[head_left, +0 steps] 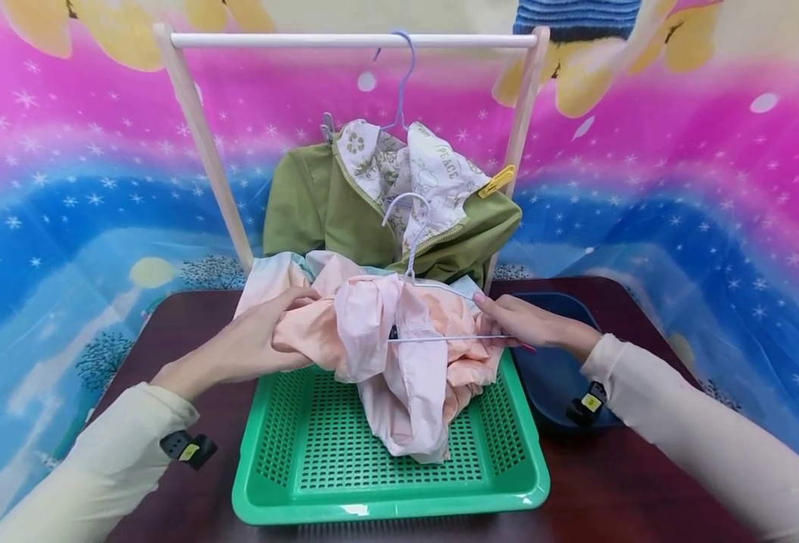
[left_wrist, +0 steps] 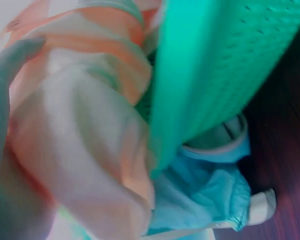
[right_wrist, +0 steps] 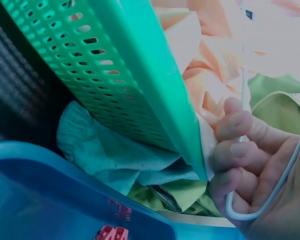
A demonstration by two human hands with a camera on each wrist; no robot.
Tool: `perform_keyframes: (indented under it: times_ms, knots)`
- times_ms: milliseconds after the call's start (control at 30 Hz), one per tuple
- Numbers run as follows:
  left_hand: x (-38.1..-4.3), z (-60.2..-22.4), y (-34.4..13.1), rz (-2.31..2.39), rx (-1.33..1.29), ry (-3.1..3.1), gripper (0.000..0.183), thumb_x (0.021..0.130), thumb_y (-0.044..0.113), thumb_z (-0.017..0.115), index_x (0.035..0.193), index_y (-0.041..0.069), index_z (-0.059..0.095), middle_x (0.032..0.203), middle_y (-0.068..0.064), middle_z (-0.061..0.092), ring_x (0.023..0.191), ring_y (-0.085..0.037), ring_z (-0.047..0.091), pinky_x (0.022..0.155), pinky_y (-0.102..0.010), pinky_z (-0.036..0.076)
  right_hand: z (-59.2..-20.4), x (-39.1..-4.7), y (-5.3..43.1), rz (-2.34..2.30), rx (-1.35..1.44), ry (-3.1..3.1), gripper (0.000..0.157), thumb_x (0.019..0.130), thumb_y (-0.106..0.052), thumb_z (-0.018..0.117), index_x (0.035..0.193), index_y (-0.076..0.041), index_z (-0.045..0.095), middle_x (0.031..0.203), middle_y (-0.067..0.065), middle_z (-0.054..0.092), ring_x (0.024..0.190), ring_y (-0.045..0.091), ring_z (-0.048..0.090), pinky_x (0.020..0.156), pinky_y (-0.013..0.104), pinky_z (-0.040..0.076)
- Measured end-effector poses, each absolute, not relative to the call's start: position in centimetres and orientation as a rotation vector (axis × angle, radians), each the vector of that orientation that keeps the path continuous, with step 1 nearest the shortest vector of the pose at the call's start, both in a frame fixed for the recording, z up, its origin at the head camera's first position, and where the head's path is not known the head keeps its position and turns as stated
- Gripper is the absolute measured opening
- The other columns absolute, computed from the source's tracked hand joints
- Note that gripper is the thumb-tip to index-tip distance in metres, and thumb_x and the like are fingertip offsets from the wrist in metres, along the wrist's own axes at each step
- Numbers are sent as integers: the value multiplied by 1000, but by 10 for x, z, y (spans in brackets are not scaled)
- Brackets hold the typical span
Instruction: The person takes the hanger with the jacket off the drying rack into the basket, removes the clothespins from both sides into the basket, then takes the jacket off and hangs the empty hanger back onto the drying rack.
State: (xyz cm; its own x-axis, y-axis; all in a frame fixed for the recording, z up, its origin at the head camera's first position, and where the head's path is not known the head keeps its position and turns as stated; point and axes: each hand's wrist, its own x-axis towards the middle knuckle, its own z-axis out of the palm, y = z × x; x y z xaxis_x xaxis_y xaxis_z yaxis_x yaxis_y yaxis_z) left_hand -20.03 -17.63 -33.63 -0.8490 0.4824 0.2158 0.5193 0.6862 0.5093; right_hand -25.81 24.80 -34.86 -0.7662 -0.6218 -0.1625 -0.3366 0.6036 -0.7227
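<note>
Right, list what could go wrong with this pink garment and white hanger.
The pink garment hangs bunched over the green basket, so it might slip and drop in. The white hanger has its hook in front of the green jacket and could snag its printed lining. The right hand grips one end of the hanger, so it may block the cloth there.

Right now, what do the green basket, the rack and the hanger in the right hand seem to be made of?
Green basket: probably moulded plastic, with glossy highlights on the rim. Rack posts: likely wood, matte, judging by their tan tone. White top bar: smooth, material unclear. Hanger: smooth, white, thin with a twisted neck, suggesting coated wire.
</note>
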Motion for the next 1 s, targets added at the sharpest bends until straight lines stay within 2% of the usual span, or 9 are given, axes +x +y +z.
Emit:
perform_keyframes:
  times_ms: [100,167,267,367,500,600,700,833,1000]
  knots:
    - [-199,-332,-176,-1091,-953,-2844,86,86,27,78,157,23,29,158,-4,40,140,-24,43,106,-51,44,-348,-258,250,-968,-758,2456,83,111,-47,14,70,-1,70,50,2,47,39,11,40,47,29,42]
    - [-197,-328,-176,-1184,-987,-2828,83,93,23,70,161,22,22,165,-7,29,148,-31,32,110,-60,39,-348,-258,251,-961,-751,2475,83,111,-48,15,74,-2,73,50,2,48,39,13,42,46,30,42]
    - [-195,-319,-171,-1233,-916,-2802,68,102,27,57,161,22,22,166,-10,25,151,-39,26,109,-71,33,-346,-255,250,-962,-737,2491,83,111,-50,16,76,-2,75,49,0,48,38,15,43,44,29,41]
    - [-192,-312,-161,-1227,-788,-2764,63,105,34,52,160,21,25,166,-12,26,153,-39,24,114,-71,28,-345,-253,248,-975,-729,2496,83,110,-50,18,75,-1,74,50,-1,48,38,13,42,43,29,39]
    - [-185,-304,-140,-1179,-731,-2719,68,102,34,58,160,20,26,165,-13,29,153,-37,27,118,-65,26,-342,-250,246,-985,-712,2500,83,111,-50,18,72,0,72,49,-2,47,37,9,39,40,28,36]
    - [-179,-300,-119,-1085,-693,-2727,74,97,36,66,159,21,28,162,-12,35,150,-35,34,117,-62,30,-342,-248,244,-999,-704,2505,84,111,-50,18,69,1,70,49,-2,46,36,8,38,38,27,33]
    - [-174,-300,-99,-940,-610,-2749,82,91,46,71,158,24,29,158,-9,42,147,-32,39,116,-61,32,-340,-244,241,-1017,-680,2501,85,110,-50,19,68,3,70,49,0,47,38,8,37,42,26,35]
    - [-175,-307,-82,-747,-497,-2746,86,84,57,72,155,27,34,155,-6,43,145,-33,39,116,-63,27,-338,-237,234,-1022,-607,2513,84,109,-53,22,72,3,73,50,-1,51,40,9,40,48,27,41]
    - [-188,-324,-78,-501,-461,-2593,76,81,45,79,145,20,46,149,-12,46,135,-37,45,112,-61,28,-339,-232,226,-1034,-569,2538,85,108,-56,23,70,3,71,48,-3,48,40,9,38,49,26,40]
